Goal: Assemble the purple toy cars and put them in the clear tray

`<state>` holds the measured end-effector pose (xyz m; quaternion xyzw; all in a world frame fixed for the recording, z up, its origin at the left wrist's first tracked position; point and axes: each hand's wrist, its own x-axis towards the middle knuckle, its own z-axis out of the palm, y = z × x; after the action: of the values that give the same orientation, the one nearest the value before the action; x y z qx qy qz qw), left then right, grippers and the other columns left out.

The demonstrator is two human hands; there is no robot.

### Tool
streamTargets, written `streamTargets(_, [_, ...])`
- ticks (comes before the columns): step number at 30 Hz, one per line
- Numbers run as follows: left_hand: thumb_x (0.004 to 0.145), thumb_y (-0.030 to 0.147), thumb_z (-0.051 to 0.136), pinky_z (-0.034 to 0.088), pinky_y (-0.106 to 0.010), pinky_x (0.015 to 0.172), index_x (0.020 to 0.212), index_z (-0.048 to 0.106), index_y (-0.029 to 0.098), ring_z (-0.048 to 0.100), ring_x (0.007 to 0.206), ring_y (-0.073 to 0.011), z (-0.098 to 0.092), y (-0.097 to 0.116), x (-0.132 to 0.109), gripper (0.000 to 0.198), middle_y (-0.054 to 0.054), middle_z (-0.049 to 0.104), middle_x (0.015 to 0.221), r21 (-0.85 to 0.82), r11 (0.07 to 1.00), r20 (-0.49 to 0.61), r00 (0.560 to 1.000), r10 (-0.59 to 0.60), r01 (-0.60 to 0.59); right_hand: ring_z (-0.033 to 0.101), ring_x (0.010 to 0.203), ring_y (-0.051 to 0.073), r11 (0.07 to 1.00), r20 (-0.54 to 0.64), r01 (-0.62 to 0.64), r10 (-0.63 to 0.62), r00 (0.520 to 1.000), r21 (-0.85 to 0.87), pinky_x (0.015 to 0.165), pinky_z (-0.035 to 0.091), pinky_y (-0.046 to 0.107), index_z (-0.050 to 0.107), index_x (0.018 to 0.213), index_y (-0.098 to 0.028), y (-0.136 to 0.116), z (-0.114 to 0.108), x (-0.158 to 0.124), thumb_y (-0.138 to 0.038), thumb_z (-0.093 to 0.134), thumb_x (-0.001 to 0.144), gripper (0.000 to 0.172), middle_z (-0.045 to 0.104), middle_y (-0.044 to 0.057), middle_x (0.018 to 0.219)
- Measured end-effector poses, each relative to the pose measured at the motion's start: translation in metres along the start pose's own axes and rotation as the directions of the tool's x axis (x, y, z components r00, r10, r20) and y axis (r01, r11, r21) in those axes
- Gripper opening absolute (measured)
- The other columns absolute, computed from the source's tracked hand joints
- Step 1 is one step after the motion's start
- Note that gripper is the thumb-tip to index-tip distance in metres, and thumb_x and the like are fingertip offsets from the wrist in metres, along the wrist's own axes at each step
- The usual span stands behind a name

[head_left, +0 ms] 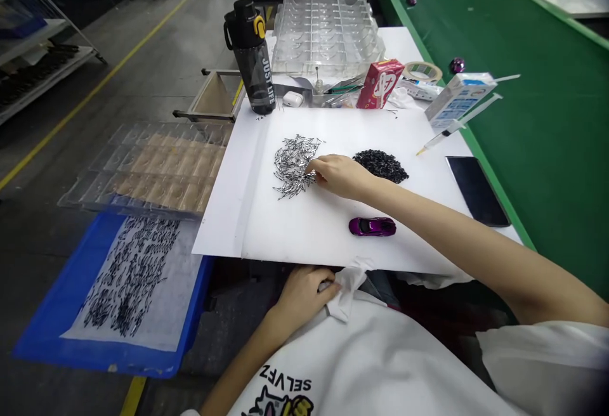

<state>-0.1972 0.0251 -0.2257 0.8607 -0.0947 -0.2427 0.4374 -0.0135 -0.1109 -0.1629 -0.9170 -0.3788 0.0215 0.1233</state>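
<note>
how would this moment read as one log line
right hand: at loose pile of thin black-edged pieces | left hand: touching crumpled white material | glossy purple toy car: on white board

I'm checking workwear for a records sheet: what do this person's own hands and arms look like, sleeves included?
The right hand and left hand are ungloved, and no watch or bracelet shows. The right sleeve is white, short and loose, leaving the forearm bare. It belongs to a white top with black lettering.
</note>
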Motion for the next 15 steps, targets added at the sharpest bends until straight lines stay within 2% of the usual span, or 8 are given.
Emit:
streamTargets(1, [0.078,0.03,0.055,0.038,-0.031,0.08,0.081,0.066,0.02,0.056,0.085,-0.0218,-0.002,0.001,-0.001,0.015,-0.004,0.065,0.086,-0.024,0.999,0.014,0.999,0.034,-0.034,0.056,0.083,0.019,1.0,-0.022,-0.003,0.003,1.0,0.005,0.071,0.041,0.03,0.058,0.108,-0.014,0.0,-0.005,-0.004,-0.007,0.043,0.078,0.034,0.063,0.01,0.095])
streamTargets(3, [0.075,0.028,0.06,0.037,-0.028,0.081,0.074,0.065,0.018,0.054,0.085,-0.0187,-0.006,-0.002,-0.005,0.012,-0.004,0.063,0.085,-0.288,0.956,0.069,0.995,0.069,-0.046,0.056,0.077,0.017,0.998,-0.104,-0.039,0.043,0.994,0.039,0.069,0.041,0.029,0.06,0.108,-0.014,-0.002,-0.017,-0.018,-0.008,0.043,0.078,0.034,0.062,0.009,0.09])
streamTargets(5, [0.065,0.032,0.068,0.038,-0.025,0.077,0.064,0.06,0.016,0.053,0.081,-0.017,-0.007,-0.01,-0.008,0.019,-0.004,0.061,0.081,-0.659,0.751,0.147,0.986,0.076,0.04,0.055,0.07,0.015,0.982,-0.193,-0.1,0.131,0.973,0.163,0.066,0.042,0.029,0.064,0.097,-0.015,-0.008,-0.03,-0.042,-0.01,0.046,0.077,0.027,0.062,0.006,0.082])
streamTargets(7, [0.058,0.042,0.068,0.04,-0.024,0.067,0.057,0.052,0.015,0.051,0.067,-0.0141,0.0,-0.017,-0.007,0.031,-0.002,0.056,0.068,-0.854,0.49,0.226,0.973,0.05,0.174,0.056,0.065,0.014,0.904,-0.197,-0.154,0.248,0.948,0.398,0.064,0.044,0.027,0.065,0.085,-0.016,-0.018,-0.04,-0.075,-0.016,0.051,0.076,0.017,0.062,0.004,0.074])
streamTargets(9, [0.06,0.049,0.059,0.039,-0.024,0.057,0.057,0.048,0.016,0.046,0.055,-0.0115,0.012,-0.02,-0.001,0.035,0.001,0.049,0.057,-0.877,0.398,0.294,0.956,0.007,0.267,0.058,0.064,0.013,0.732,-0.079,-0.203,0.331,0.94,0.65,0.061,0.046,0.025,0.065,0.08,-0.018,-0.031,-0.041,-0.112,-0.023,0.055,0.077,0.012,0.063,0.002,0.07])
streamTargets(11, [0.062,0.045,0.056,0.039,-0.024,0.054,0.06,0.049,0.016,0.044,0.051,-0.0106,0.028,-0.016,0.006,0.03,0.001,0.048,0.055,-0.87,0.332,0.379,0.925,-0.024,0.365,0.059,0.063,0.013,0.524,0.101,-0.282,0.348,0.932,0.804,0.057,0.048,0.024,0.065,0.08,-0.019,-0.044,-0.031,-0.149,-0.028,0.056,0.078,0.013,0.064,0.001,0.068])
streamTargets(13, [0.059,0.037,0.062,0.037,-0.023,0.05,0.06,0.051,0.014,0.042,0.047,-0.0091,0.04,-0.007,0.013,0.025,0.001,0.048,0.053,-0.841,0.304,0.459,0.888,-0.038,0.447,0.058,0.058,0.012,0.337,0.253,-0.373,0.35,0.902,0.864,0.054,0.048,0.023,0.065,0.08,-0.019,-0.054,-0.014,-0.18,-0.031,0.056,0.079,0.015,0.064,0.001,0.066])
streamTargets(15, [0.054,0.031,0.07,0.035,-0.021,0.048,0.06,0.053,0.013,0.04,0.046,-0.0077,0.045,0.007,0.018,0.025,0.001,0.049,0.053,-0.813,0.295,0.514,0.857,-0.039,0.501,0.054,0.053,0.01,0.255,0.312,-0.431,0.4,0.862,0.865,0.049,0.046,0.022,0.064,0.078,-0.019,-0.062,0.004,-0.2,-0.034,0.057,0.079,0.017,0.062,0.001,0.063])
